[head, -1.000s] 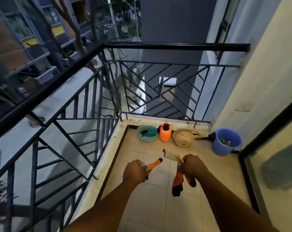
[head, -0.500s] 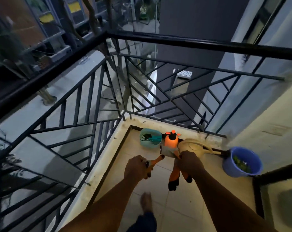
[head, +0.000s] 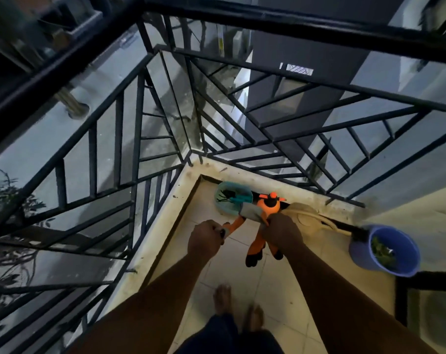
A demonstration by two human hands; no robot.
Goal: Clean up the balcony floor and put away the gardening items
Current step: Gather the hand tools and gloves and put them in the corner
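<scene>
Head view looks steeply down into a balcony corner, where the gardening items stand in a row against the kerb under the railing (head: 140, 139): a teal tub (head: 223, 208) with small tools in it, an orange sprayer (head: 269, 206), a beige watering can (head: 308, 221), and, further right by the wall, a blue bucket (head: 370, 259) with green clippings inside. Lined up like this, they leave the tiled floor (head: 267, 297) open to walk on.

Left hand (head: 205, 242) is curled round an orange-handled tool (head: 233, 226); only the handle shows past the knuckles, pointing toward the tub, so what kind of tool it is cannot be told. Right hand (head: 279, 233) grips a pair of gloves (head: 255, 249) by their grey cuffs, so the orange, black-tipped fingers dangle below the fist, above the floor. Gripping them at the cuffs keeps both gloves together in one hand.

Both forearms reach forward and down, wrists side by side and near each other, just short of the tub and sprayer. Bare feet (head: 223, 297) stand on the tiles close behind. Judging by the pose, the person is bringing the tool and gloves to the tub to stow them.
</scene>
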